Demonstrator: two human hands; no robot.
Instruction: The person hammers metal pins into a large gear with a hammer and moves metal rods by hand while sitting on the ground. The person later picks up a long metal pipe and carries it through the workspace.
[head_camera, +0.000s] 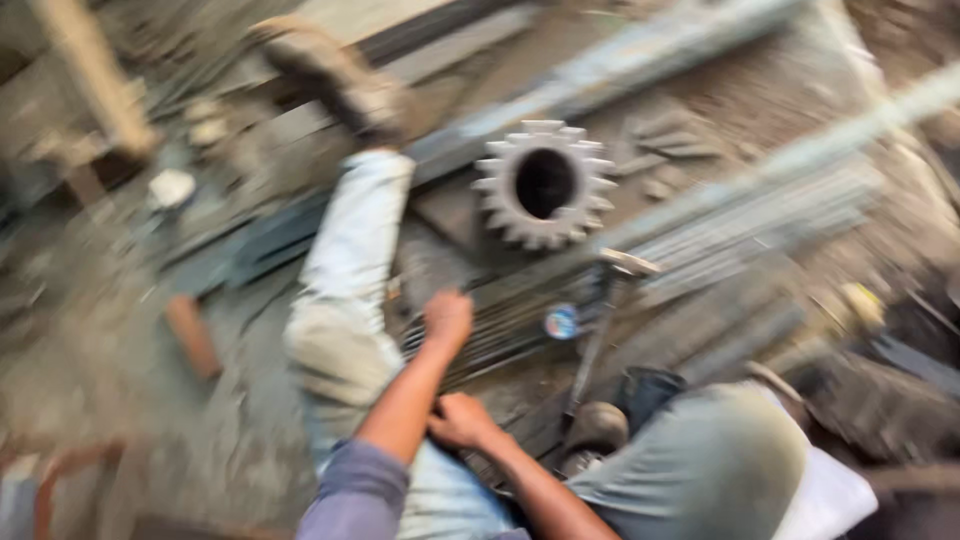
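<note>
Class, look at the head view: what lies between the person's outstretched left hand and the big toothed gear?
In the head view, between the left hand and the gear lie grey metal bars; blur hides finer detail.

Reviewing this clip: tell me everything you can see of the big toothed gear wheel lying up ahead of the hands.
The gear wheel is a thick, pale grey metal ring, dusty and worn-looking, with blunt square teeth all round its rim and a wide dark round bore through the middle. It lies roughly flat, bore facing up towards the camera, on a heap of long grey metal bars and scrap. No hand touches it: the left hand and the right hand are both nearer the camera. Blur hides finer detail.
</note>
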